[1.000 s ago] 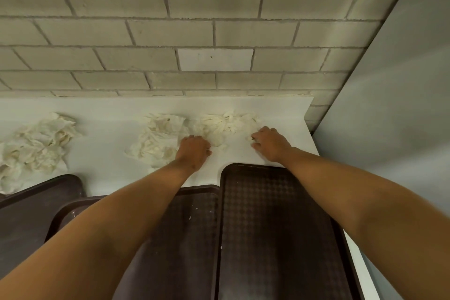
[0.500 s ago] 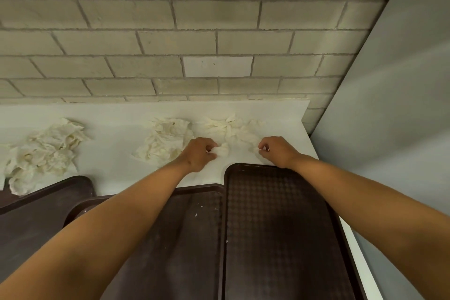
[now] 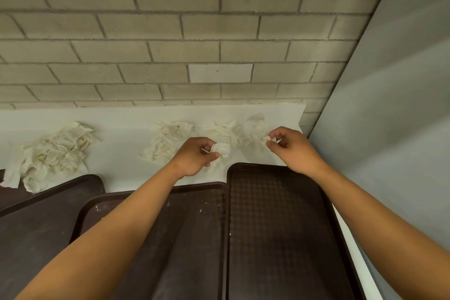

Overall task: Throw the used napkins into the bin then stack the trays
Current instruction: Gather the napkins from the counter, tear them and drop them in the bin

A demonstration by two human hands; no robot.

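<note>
Crumpled white napkins lie on the white counter [image 3: 121, 129] along the brick wall: a large pile [image 3: 53, 151] at the left, a middle pile [image 3: 168, 139], and a right pile [image 3: 246, 129]. My left hand [image 3: 194, 156] is shut on a small balled napkin [image 3: 221, 150] lifted just off the counter. My right hand [image 3: 292, 148] pinches a small napkin scrap [image 3: 267, 138] at the edge of the right pile. Three dark brown trays lie in front: right [image 3: 280, 226], middle [image 3: 190, 226], left [image 3: 36, 221].
A grey brick wall [image 3: 219, 31] runs behind the counter. A plain grey wall [image 3: 389, 129] closes the right side, right beside the counter's end. No bin is in view. White crumbs dot the middle tray.
Both hands have closed on napkin pieces and lifted slightly off the counter, pulling back toward the trays. The view has tilted up a little.
</note>
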